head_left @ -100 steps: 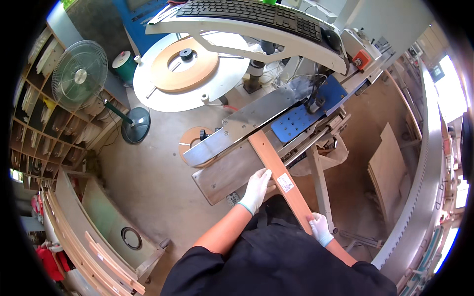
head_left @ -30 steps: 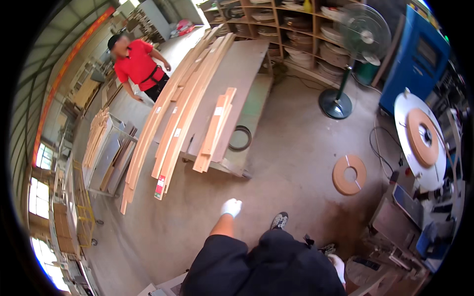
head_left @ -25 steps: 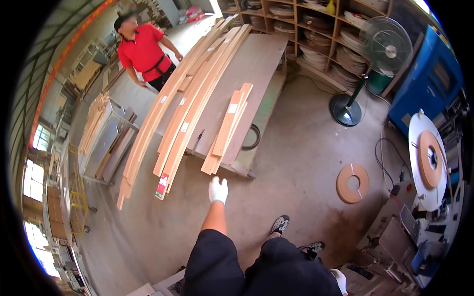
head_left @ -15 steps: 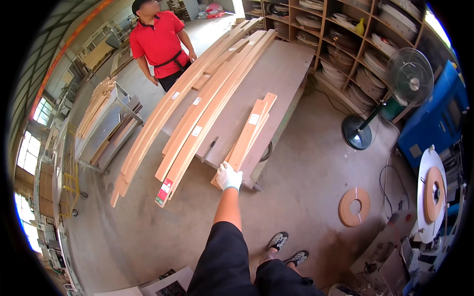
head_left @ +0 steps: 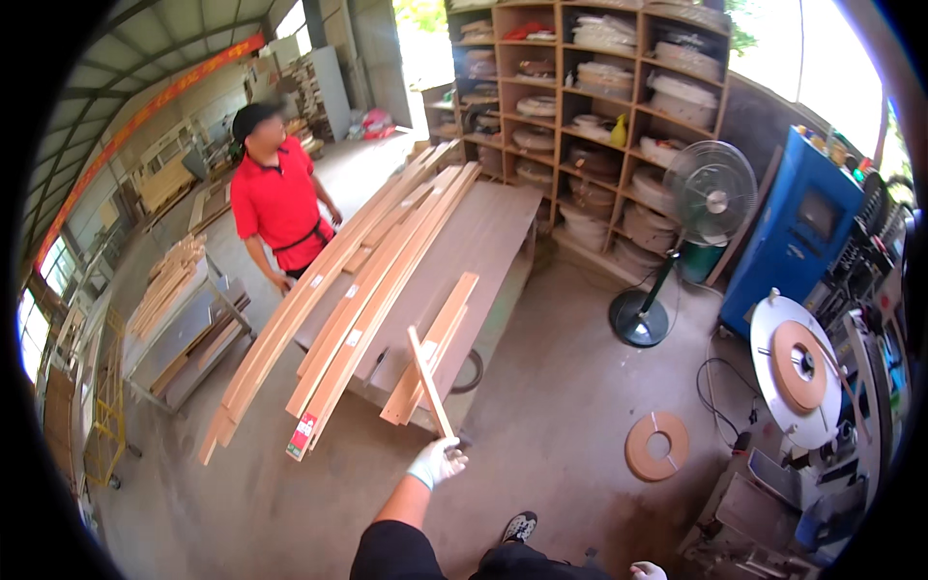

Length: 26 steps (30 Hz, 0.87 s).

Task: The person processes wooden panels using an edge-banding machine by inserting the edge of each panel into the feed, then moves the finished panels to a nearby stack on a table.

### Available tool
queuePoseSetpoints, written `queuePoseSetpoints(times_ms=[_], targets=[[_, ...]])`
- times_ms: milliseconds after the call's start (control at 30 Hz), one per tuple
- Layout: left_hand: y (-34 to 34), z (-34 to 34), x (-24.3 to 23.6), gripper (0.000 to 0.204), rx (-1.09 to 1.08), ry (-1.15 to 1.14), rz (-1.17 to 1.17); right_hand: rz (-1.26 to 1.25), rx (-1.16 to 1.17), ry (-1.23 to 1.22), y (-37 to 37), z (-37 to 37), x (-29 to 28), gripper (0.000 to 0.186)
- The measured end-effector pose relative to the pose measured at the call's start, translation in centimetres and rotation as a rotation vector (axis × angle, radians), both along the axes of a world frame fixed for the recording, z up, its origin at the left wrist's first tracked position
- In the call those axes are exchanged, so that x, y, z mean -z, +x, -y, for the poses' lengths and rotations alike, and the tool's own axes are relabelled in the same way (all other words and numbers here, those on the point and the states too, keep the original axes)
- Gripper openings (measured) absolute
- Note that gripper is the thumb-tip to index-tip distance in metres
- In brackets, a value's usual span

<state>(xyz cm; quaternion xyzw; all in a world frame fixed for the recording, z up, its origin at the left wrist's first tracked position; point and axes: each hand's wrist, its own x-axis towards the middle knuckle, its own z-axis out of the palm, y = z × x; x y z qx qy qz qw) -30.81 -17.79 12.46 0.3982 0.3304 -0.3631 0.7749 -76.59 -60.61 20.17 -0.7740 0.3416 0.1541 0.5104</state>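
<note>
Leftward, person in red shirt (head_left: 275, 208) stood beside long boards (head_left: 338, 300) stacked on low brown table (head_left: 483, 232). Left hand (head_left: 437, 462), white-gloved, fingers closed around lower end of thin wooden strip (head_left: 428, 380), strip tilted up over short planks (head_left: 435, 343) at table edge. Edge-banding roll (head_left: 656, 446) lay on floor. Right hand (head_left: 646, 571) at bottom edge, grip impossible to tell.

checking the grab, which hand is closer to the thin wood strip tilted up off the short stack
Left. The left hand grips the thin wood strip at its near end. The right hand hangs low at the frame's bottom edge, well clear of it.
</note>
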Motion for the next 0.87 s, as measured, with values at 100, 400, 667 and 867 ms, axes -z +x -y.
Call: queuePoseSetpoints(times_ms=[100,400,667,867], targets=[[-5.0,5.2,-1.5,0.016,-0.049,-0.261,-0.085,0.065,0.092,-0.003,2.2,-0.7,1.9,0.029],[-24.8,18.1,-5.3,0.027,0.304,-0.471,0.131,0.391,-0.221,0.352,15.2,-6.1,-0.1,0.085],[-32.3,19.7,-2.4,0.060,1.157,0.123,1.012,0.417,-0.314,0.095,6.6,-7.1,-2.1,0.072],[-28.5,25.0,-3.3,0.078,1.005,-0.087,0.231,0.328,-0.041,0.277,-4.9,-1.5,0.2,0.056]])
